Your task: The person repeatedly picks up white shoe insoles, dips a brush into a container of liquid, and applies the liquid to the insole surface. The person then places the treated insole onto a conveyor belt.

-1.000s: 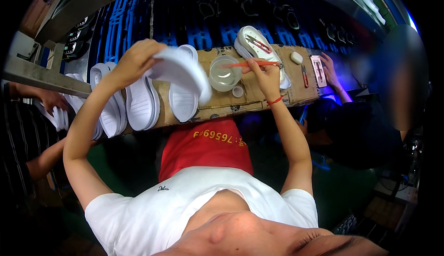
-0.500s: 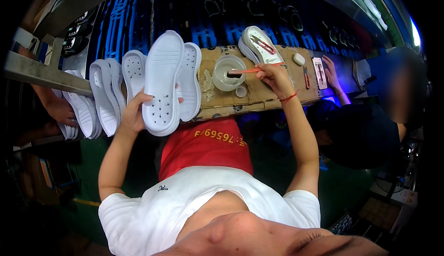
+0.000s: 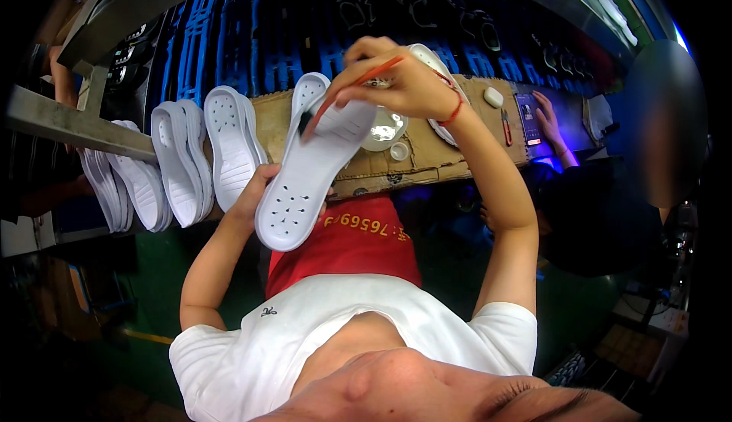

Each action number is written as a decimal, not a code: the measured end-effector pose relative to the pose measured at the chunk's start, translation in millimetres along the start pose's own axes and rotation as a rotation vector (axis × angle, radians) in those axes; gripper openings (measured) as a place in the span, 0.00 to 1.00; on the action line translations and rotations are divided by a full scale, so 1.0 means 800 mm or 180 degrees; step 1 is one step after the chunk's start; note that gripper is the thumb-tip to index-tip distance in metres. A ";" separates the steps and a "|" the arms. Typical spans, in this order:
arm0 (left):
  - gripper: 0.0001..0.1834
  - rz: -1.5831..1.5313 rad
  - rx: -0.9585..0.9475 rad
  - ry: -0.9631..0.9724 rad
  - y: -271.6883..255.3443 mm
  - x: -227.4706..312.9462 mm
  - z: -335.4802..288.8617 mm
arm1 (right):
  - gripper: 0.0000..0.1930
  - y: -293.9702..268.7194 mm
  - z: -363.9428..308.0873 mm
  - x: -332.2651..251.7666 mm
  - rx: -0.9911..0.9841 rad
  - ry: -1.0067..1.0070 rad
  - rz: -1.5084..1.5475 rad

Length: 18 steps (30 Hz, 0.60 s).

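In my left hand (image 3: 258, 193) is a white shoe sole (image 3: 305, 186), tilted, with its small-holed end toward me. My right hand (image 3: 412, 86) grips a brush (image 3: 326, 104) with an orange-red handle. The brush's dark bristles lie at the sole's left edge, around the middle of its length; whether they touch it is hard to tell. Behind the held sole, another white sole (image 3: 311, 85) shows in part. A clear bowl (image 3: 389, 131) with whitish contents stands beyond, partly covered by the sole and my right hand. A small round white cup (image 3: 399, 151) sits by the bowl.
Several white soles (image 3: 179, 163) stand in a row at left, beside a metal rail (image 3: 76, 125). Cardboard (image 3: 473, 102) covers the bench, bearing a white case (image 3: 493, 98) and red-handled snips (image 3: 507, 127). At right, a co-worker's hand (image 3: 547, 117) is by a phone (image 3: 528, 119).
My right hand has brought the brush left from the bowl to the sole. The held sole has moved right and tilted, its top end now leaning right.
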State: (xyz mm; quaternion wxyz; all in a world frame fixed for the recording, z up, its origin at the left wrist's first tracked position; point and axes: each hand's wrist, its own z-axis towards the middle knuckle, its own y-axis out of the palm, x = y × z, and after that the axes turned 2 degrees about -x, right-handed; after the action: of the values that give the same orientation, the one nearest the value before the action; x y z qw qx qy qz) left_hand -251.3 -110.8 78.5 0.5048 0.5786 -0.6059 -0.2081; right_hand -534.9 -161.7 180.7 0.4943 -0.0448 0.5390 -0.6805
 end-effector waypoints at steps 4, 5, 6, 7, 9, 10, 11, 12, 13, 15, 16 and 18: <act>0.40 0.0031 -0.0350 0.0108 0.009 -0.003 0.015 | 0.07 -0.003 0.022 -0.003 -0.0491 -0.0546 0.0213; 0.40 0.0003 -0.0484 0.0172 0.009 -0.003 0.016 | 0.07 -0.018 0.018 0.009 -0.0567 -0.0166 0.0274; 0.40 -0.0032 -0.0610 0.0236 0.009 -0.004 0.016 | 0.08 -0.033 0.010 0.025 -0.0400 0.0090 0.0345; 0.40 -0.0067 -0.0736 0.0302 0.010 -0.005 0.016 | 0.08 -0.047 -0.001 0.039 -0.0233 0.0344 0.0416; 0.38 -0.0117 -0.0472 0.0358 0.014 -0.007 0.017 | 0.08 -0.069 -0.031 0.053 0.0155 0.0430 -0.0149; 0.37 -0.0145 -0.0335 0.0393 0.015 -0.007 0.017 | 0.08 -0.072 -0.043 0.054 0.0167 0.0360 -0.0436; 0.36 0.0020 -0.0391 0.0488 0.011 -0.008 0.021 | 0.08 -0.067 -0.055 0.049 0.0320 0.0549 -0.0318; 0.36 0.0175 -0.0429 0.0599 0.001 -0.011 0.025 | 0.08 -0.055 -0.067 0.044 0.0462 0.0724 -0.0183; 0.35 0.0330 -0.0465 0.0710 -0.008 -0.013 0.029 | 0.08 -0.042 -0.079 0.037 0.0603 0.0899 -0.0047; 0.34 0.0370 -0.0386 0.0881 -0.022 -0.016 0.042 | 0.07 -0.011 -0.099 0.018 0.0886 0.1228 0.0486; 0.33 0.0385 -0.0332 0.0966 -0.028 -0.018 0.046 | 0.07 0.007 -0.106 0.008 0.1027 0.1393 0.0766; 0.34 0.0736 -0.0233 0.1415 -0.008 -0.016 0.048 | 0.06 0.042 -0.118 -0.013 0.1055 0.1371 0.1153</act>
State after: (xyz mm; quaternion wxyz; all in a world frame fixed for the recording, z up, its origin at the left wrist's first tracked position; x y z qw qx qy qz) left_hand -282.9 -113.1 52.9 0.6666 0.5184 -0.5342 -0.0384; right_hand -564.5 -87.0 120.2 0.4825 0.2779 0.5123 -0.6538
